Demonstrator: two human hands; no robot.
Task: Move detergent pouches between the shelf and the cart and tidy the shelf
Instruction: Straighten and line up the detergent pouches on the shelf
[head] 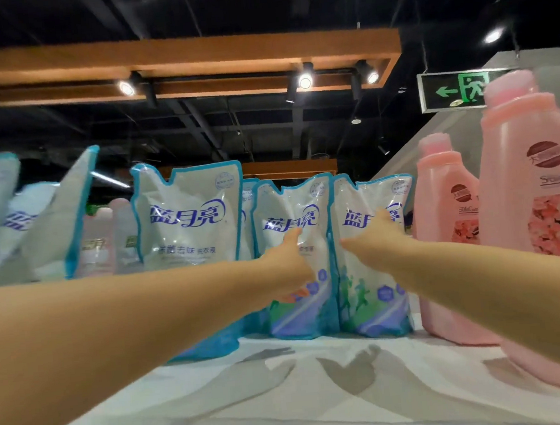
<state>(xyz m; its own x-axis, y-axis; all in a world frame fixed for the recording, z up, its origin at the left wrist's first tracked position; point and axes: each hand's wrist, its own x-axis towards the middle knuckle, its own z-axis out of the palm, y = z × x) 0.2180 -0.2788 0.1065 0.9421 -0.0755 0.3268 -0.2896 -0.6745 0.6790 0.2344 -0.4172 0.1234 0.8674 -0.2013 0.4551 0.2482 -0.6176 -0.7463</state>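
Observation:
Several blue-and-white detergent pouches stand upright at the back of a white shelf (286, 381). My left hand (287, 252) reaches forward with straight fingers pressed flat against the front of the middle pouch (299, 295). My right hand (374, 238) lies against the pouch beside it on the right (374, 299), fingers extended across its printed name and thumb out to the left. Both pouches stand side by side, touching. A taller pouch (188, 220) stands just left of them. The cart is out of view.
More pouches (36, 227) lean at the far left. Two large pink detergent bottles (449, 224) (543, 223) stand on the right of the shelf, close to my right forearm. A green exit sign (454, 90) hangs above.

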